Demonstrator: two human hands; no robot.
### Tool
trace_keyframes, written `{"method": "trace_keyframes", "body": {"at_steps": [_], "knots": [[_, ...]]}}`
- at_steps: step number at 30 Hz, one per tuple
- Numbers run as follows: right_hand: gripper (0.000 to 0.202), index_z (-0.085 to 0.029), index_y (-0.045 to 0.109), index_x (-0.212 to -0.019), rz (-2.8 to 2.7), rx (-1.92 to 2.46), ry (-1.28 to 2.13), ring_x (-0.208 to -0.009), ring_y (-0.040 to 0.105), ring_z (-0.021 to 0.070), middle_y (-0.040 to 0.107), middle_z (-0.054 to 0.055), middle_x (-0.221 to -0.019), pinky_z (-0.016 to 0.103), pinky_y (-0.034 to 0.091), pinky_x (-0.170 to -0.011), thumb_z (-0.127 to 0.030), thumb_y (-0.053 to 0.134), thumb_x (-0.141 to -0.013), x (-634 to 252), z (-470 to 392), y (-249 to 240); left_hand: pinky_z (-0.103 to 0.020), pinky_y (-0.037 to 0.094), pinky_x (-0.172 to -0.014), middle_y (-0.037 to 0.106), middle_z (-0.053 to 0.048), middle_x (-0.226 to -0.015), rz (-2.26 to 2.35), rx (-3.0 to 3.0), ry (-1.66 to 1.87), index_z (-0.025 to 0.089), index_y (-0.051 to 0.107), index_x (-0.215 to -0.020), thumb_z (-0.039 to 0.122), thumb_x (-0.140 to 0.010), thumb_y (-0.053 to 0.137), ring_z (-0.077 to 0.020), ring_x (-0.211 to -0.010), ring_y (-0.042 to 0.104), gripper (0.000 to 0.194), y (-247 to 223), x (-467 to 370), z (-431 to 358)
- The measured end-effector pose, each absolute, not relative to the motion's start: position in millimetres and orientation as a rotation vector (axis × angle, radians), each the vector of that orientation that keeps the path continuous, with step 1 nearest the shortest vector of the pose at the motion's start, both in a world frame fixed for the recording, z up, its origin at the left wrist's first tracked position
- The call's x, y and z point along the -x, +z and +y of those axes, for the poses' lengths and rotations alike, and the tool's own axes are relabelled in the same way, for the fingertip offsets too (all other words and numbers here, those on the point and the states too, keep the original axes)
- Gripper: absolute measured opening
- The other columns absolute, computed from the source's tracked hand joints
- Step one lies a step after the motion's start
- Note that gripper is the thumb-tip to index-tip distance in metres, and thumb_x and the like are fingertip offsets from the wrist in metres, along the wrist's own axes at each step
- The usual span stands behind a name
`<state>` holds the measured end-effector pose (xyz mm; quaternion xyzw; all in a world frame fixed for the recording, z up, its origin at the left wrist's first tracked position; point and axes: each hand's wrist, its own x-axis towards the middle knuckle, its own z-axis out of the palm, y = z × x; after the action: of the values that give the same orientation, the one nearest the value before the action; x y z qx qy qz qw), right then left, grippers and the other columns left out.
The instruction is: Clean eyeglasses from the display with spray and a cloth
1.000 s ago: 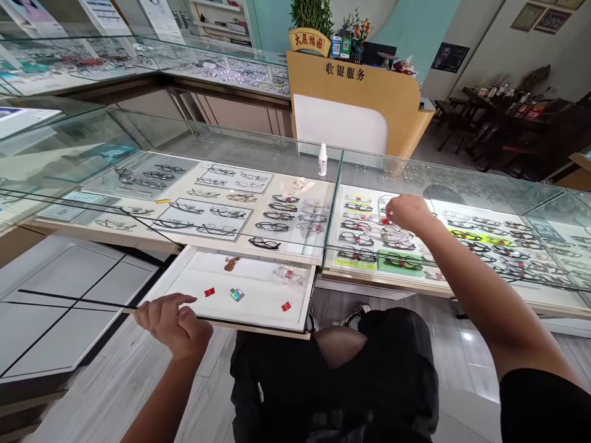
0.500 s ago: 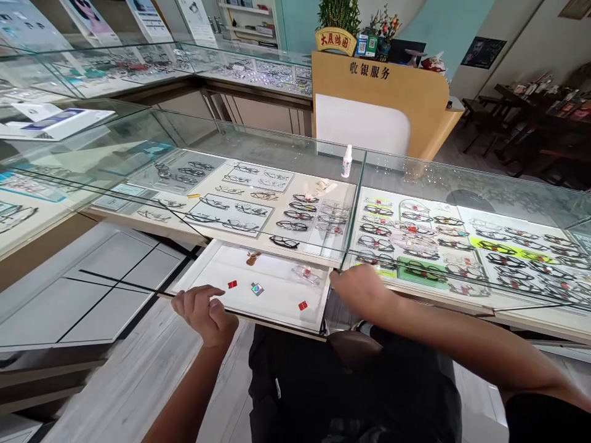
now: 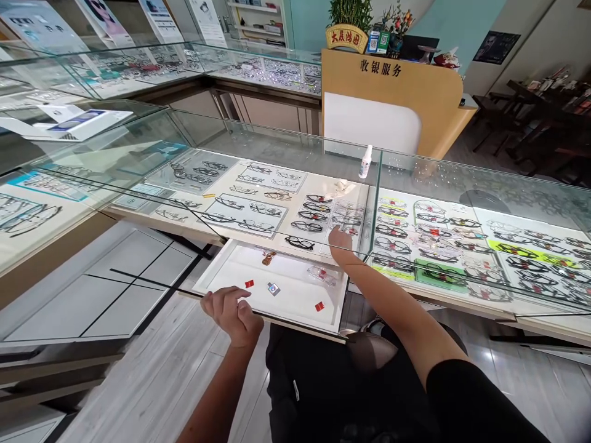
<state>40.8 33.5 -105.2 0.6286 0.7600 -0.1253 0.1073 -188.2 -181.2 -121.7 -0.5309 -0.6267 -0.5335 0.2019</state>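
My left hand is closed over the front edge of a pulled-out white drawer. Inside the drawer lie a pair of clear eyeglasses, a brown violin-shaped piece, a small silvery tag and two red tags, one a red tag near the right side. My right hand reaches into the display case, by a row of clear-framed eyeglasses. Its fingertips are mostly hidden, so whether it touches or holds a frame cannot be seen. Black eyeglasses lie to its left.
Glass panes enclose the case above and to the right of my right hand. A white spray bottle stands beyond. Many more eyeglasses lie on the right. A wooden counter stands behind.
My right hand has moved from the drawer's right corner up and forward into the display case. My left hand stays on the drawer's front edge. The view has shifted slightly.
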Motion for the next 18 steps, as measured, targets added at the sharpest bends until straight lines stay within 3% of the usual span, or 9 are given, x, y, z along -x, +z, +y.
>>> {"method": "trace_keyframes", "body": {"at_steps": [3, 8, 18], "knots": [[0.067, 0.008, 0.044, -0.156, 2.14, -1.963, -0.358, -0.115, 0.074, 0.0391, 0.072, 0.036, -0.118, 0.047, 0.062, -0.09, -0.015, 0.067, -0.098, -41, 52, -116, -0.059, 0.039, -0.103, 0.063, -0.01, -0.082, -1.72, 1.488, -1.511, 0.025, 0.057, -0.078, 0.039, -0.098, 0.038, -0.0289, -0.083, 0.056, 0.031, -121, 188, -180], [0.043, -0.015, 0.064, -0.137, 2.038, -2.023, -0.338, -0.116, 0.07, 0.026, 0.067, 0.014, -0.136, 0.046, 0.062, -0.097, -0.039, 0.071, -0.102, -41, 67, -120, -0.058, 0.04, -0.101, 0.064, -0.009, -0.08, -1.666, 1.497, -1.524, 0.024, 0.058, -0.078, 0.039, -0.1, 0.039, -0.0276, -0.081, 0.058, 0.033, -124, 190, -175], [0.042, -0.016, 0.064, -0.136, 2.078, -1.934, -0.339, -0.116, 0.069, 0.0262, 0.066, 0.013, -0.136, 0.047, 0.062, -0.097, -0.039, 0.07, -0.102, -43, 65, -99, -0.059, 0.039, -0.103, 0.065, -0.01, -0.081, -1.743, 1.497, -1.506, 0.025, 0.057, -0.076, 0.041, -0.098, 0.037, -0.0289, -0.082, 0.06, 0.034, -128, 192, -176]]}}
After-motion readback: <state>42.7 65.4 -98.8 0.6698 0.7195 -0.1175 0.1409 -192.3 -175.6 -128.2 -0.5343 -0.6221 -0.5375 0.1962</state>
